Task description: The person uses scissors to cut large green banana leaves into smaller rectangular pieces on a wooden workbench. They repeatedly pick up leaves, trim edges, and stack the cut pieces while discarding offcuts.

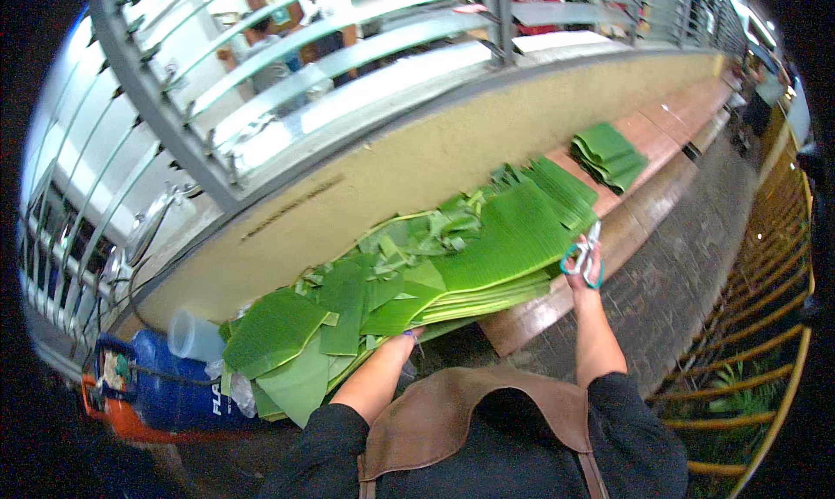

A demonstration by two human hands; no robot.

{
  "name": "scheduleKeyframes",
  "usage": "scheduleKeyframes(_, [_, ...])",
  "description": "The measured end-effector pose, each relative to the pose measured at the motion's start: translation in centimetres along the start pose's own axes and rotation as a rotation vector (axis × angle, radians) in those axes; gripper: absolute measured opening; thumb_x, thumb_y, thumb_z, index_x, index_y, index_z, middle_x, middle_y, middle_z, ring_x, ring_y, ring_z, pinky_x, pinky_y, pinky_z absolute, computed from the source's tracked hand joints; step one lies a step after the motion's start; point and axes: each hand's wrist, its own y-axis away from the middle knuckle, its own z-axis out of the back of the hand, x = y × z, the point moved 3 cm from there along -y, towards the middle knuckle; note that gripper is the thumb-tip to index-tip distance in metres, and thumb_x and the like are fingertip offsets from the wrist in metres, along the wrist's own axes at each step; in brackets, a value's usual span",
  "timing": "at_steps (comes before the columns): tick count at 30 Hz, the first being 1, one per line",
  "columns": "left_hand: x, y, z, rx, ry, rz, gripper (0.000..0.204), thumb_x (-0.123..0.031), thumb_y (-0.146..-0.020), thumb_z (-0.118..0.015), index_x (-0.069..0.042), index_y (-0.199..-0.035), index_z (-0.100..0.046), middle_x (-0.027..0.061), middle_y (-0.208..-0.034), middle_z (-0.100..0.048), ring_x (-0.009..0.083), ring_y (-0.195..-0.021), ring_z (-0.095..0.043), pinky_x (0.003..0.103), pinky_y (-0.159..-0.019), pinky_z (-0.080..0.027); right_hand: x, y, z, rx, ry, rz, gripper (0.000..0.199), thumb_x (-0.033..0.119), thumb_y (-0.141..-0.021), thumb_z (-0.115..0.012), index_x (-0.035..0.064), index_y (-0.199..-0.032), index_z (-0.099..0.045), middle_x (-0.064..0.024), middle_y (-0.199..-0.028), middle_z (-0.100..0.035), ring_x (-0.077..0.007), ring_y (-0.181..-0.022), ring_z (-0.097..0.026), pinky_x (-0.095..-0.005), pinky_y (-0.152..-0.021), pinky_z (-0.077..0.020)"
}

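Note:
Large green banana leaves [513, 234] lie in a long pile on the bench, their layered edges facing me. In my right hand [584, 271] is a pair of scissors [594, 238] with teal-rimmed handles, blades pointing away from me. That hand is beside the right end of the big top leaf. My left hand [414, 333] reaches to the near edge of the layered leaves, and its fingers are hidden by them. Cut leaf scraps [452, 225] are heaped along the wall side. Farther right on the bench sits a separate stack of cut leaf pieces [607, 156].
Behind the bench [665, 125] runs a low yellowish wall [522, 121] topped by louvred glass panes [383, 56]. A blue water jug [178, 390] and a translucent container [193, 336] stand at the left. Yellow railings [757, 369] line the right side of the dark paving [661, 256].

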Motion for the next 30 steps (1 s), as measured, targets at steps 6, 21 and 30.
scheduleKeyframes(6, [-0.2, -1.5, -2.5, 0.028, 0.187, -0.075, 0.041, -0.032, -0.098, -0.039, -0.009, -0.131, -0.049, 0.0121, -0.137, -0.048, 0.0307, -0.125, -0.044, 0.056, -0.103, -0.036, -0.2, -0.2, -3.8, 0.253, -0.009, -0.071, 0.053, 0.045, -0.091, -0.056, -0.0017, -0.115, -0.058, -0.005, -0.087, -0.065, -0.0204, -0.078, -0.06, -0.0347, -0.071, -0.0493])
scheduleKeyframes(21, [-11.3, -3.2, -7.1, 0.364, 0.454, -0.116, 0.047, -0.033, -0.092, -0.04, -0.001, -0.123, -0.056, 0.0207, -0.132, -0.052, 0.04, -0.122, -0.047, 0.06, -0.106, -0.027, 11.0, 4.2, -30.1, 0.611, 0.04, 0.029, 0.042, 0.036, -0.096, -0.049, -0.0027, -0.11, -0.056, -0.0224, -0.103, -0.065, -0.0352, -0.086, -0.066, -0.0487, -0.081, -0.0562])
scheduleKeyframes(30, [-13.5, -5.6, -6.7, 0.168, 0.437, -0.136, 0.044, -0.027, -0.093, -0.041, 0.0, -0.125, -0.052, 0.0219, -0.133, -0.05, 0.0369, -0.124, -0.045, 0.054, -0.107, -0.031, 17.6, 8.5, -44.0, 0.874, 0.084, -0.031, 0.048, 0.036, -0.099, -0.041, -0.0077, -0.115, -0.049, -0.0279, -0.098, -0.061, -0.0435, -0.092, -0.06, -0.0561, -0.089, -0.0479])
